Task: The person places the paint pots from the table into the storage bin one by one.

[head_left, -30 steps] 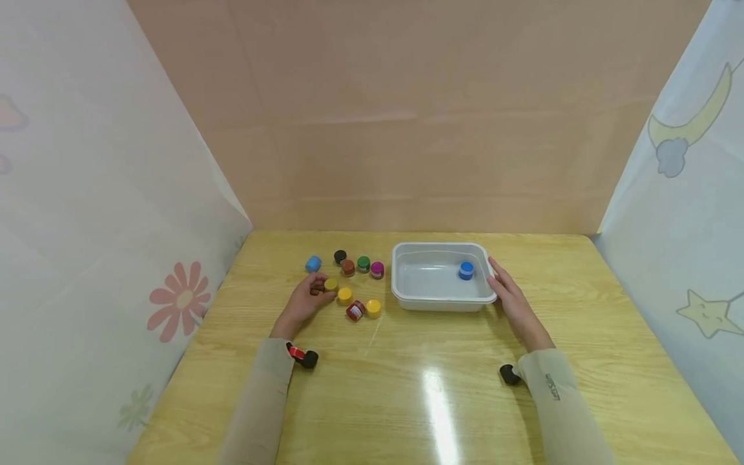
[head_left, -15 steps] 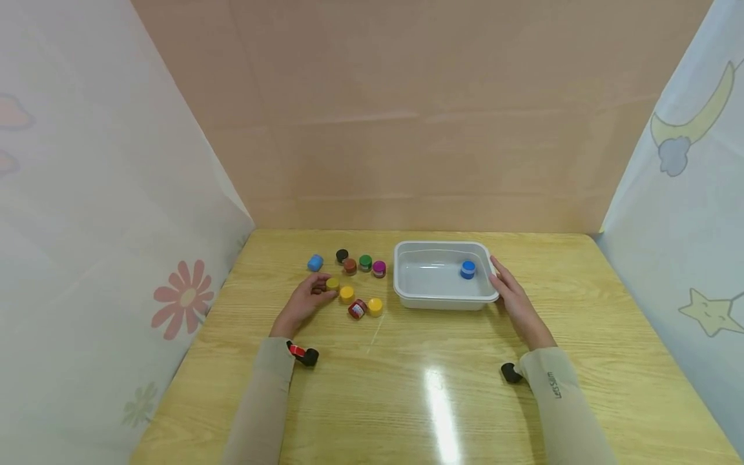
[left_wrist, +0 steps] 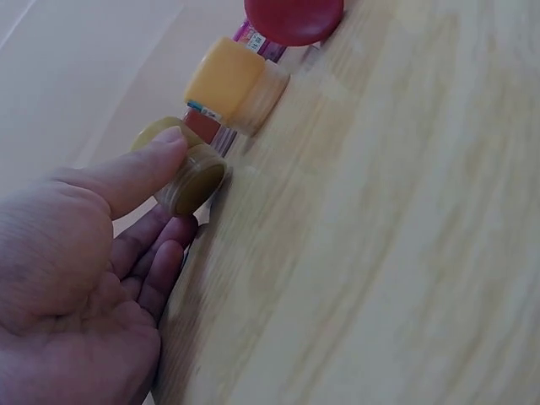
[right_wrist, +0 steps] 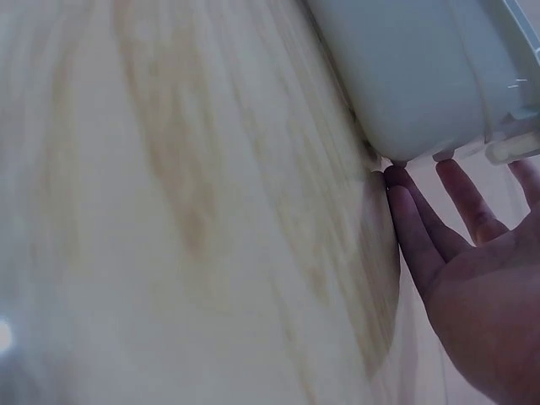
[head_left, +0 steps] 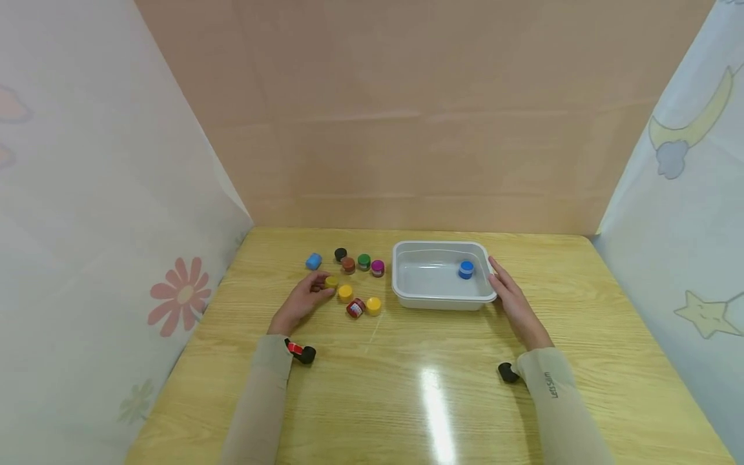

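My left hand (head_left: 301, 302) pinches a small dark yellow paint jar (head_left: 331, 283) at the left of the head view. In the left wrist view the thumb lies against this jar (left_wrist: 196, 181), with the curled fingers on its other side. A yellow-lidded jar (head_left: 345, 293) stands just to the right of it. At the right end of a white plastic tub (head_left: 444, 302) is my right hand (head_left: 514, 307), its fingers extended along the end wall. The right wrist view shows fingertips at the tub's outer wall (right_wrist: 405, 93). Inside the tub sits a blue jar (head_left: 466, 270), near its right end.
Behind the left hand are jars in light blue (head_left: 314, 261), black (head_left: 340, 254), brown (head_left: 348, 265), green (head_left: 363, 261) and magenta (head_left: 378, 268). A red jar (head_left: 356, 308) lies on its side beside another yellow jar (head_left: 374, 306). A brown-papered wall (head_left: 430, 161) rises behind the wooden table (head_left: 372, 387).
The whole head view shifts slightly. Both hands keep their places, the left at the dark yellow jar and the right at the tub's end.
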Demonstrator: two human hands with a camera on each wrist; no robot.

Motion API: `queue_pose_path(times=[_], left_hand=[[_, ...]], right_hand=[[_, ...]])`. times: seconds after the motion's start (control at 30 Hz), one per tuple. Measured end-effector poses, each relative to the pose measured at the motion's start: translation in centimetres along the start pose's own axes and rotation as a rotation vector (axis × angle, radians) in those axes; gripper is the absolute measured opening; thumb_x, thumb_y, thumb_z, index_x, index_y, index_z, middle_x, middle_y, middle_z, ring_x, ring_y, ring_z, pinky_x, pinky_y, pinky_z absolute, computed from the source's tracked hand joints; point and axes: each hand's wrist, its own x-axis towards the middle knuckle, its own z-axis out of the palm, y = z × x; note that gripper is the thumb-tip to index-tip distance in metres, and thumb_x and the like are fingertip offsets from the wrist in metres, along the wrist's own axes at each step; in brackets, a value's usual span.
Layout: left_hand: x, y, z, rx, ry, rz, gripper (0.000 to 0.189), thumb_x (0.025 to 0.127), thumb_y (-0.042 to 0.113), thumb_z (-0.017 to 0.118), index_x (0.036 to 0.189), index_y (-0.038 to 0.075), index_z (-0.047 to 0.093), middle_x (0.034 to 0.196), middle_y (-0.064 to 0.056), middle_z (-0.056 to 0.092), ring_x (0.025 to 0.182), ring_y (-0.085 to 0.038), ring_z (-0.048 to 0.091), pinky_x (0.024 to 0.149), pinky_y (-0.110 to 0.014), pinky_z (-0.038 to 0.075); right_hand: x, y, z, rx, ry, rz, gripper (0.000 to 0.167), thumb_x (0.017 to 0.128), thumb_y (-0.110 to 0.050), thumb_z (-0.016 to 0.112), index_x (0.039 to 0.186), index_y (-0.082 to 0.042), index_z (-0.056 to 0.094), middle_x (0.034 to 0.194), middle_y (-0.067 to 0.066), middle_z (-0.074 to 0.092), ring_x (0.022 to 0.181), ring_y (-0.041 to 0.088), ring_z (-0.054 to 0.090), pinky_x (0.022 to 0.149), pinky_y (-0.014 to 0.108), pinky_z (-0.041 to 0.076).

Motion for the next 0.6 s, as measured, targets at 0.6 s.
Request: queue_pose_path(times=[0.6], left_hand=[[0.12,-0.08,0.29,-0.018,0.014,-0.002,0.046,0.102,0.025,0.068,0.143,0.01,0.054,0.135,-0.014,0.056,0.123,-0.029,0.053,0.107,-0.042,0.043]], right_hand=[[0.26,0.54,-0.23,0.026,-0.004,0.026,0.067,0.109,-0.055,0.039,0.166,-0.038,0.009,0.175,-0.001,-0.005,0.161,0.031,-0.007,0.127,0.062,0.001]])
